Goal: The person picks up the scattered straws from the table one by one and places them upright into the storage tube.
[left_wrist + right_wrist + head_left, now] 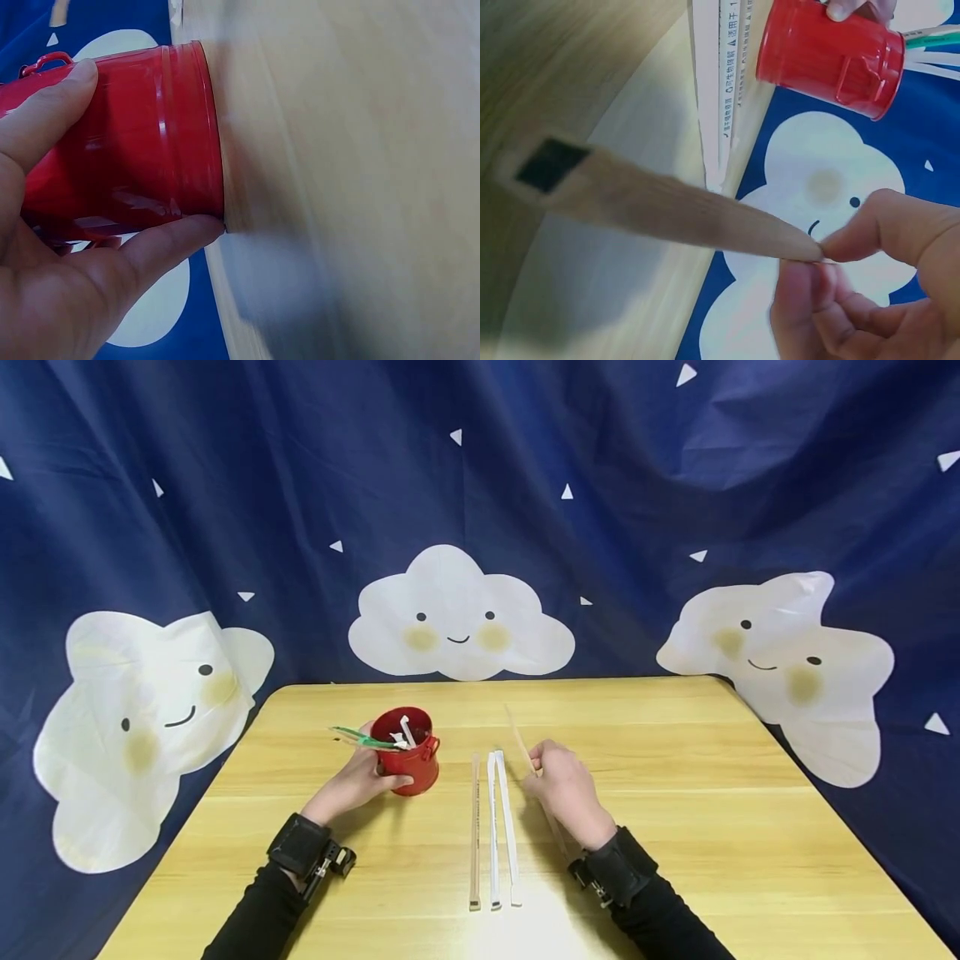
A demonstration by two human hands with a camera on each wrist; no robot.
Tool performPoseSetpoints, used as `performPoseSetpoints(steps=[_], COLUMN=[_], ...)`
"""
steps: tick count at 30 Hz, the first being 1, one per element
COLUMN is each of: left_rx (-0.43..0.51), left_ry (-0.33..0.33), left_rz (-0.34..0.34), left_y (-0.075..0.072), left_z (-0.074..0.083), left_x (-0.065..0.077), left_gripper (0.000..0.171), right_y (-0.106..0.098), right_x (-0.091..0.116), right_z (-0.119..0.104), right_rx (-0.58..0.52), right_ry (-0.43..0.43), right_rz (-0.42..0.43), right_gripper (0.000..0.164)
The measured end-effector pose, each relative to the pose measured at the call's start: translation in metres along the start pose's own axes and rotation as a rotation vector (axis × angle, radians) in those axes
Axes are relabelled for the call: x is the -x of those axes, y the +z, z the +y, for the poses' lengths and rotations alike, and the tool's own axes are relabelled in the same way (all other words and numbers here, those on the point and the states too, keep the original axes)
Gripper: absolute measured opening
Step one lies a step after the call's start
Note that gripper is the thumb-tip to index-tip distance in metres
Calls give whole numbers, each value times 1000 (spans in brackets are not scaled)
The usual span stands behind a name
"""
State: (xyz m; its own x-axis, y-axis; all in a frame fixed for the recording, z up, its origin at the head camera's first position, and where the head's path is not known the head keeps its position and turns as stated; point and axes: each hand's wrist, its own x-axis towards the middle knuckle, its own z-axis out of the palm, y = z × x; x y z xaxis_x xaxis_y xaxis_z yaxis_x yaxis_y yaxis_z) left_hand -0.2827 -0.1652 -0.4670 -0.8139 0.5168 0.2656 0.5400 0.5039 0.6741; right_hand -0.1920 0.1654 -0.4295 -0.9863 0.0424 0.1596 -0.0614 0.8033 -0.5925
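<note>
My left hand (358, 783) grips a small red metal bucket (408, 768) around its side, thumb low near the base in the left wrist view. The bucket is upright on the table, and green-and-clear straws (362, 737) and white-wrapped straws (407, 731) stick out of its mouth. My right hand (567, 785) pinches a long tan paper-wrapped straw (675, 210) between thumb and fingers, near its middle, over the table. A dark square marks the straw's near end. Left of that hand, one tan wrapped straw (476, 835) and two white wrapped straws (493, 831) lie lengthwise, side by side.
The light wooden table (675, 760) has rounded far corners. Behind it hangs a dark blue curtain (600, 435) printed with white smiling clouds (457, 593) and small triangles.
</note>
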Motion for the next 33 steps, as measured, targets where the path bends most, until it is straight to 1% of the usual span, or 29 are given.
performPoseSetpoints(steps=[7,16,19,22,26,29,33], left_rx=[16,23,23,26,28,24,31], left_ry=[-3,-5,-11,-22,-28,-27,-24], left_rz=[4,2,1,-2,-4,-1,-2], left_y=[0,0,0,0,0,0,0], left_z=[-2,-2,-1,1,2,1,0], left_x=[0,0,1,1,1,1,-1], left_gripper=[80,79,79,80,81,80,80], right_y=[-5,-4,-2,0,3,4,5], right_x=[0,0,0,-1,-2,-2,-3], right_z=[-5,-10,-11,-13,-15,-16,-17], right_rx=[-55,-130,-129,-114,-125,-145,-162], right_ry=[-75,-187,-238,-311,-387,-410,-417], right_rz=[121,320,391,453,487,491,490], right_gripper=[30,30,29,30,32,32,32])
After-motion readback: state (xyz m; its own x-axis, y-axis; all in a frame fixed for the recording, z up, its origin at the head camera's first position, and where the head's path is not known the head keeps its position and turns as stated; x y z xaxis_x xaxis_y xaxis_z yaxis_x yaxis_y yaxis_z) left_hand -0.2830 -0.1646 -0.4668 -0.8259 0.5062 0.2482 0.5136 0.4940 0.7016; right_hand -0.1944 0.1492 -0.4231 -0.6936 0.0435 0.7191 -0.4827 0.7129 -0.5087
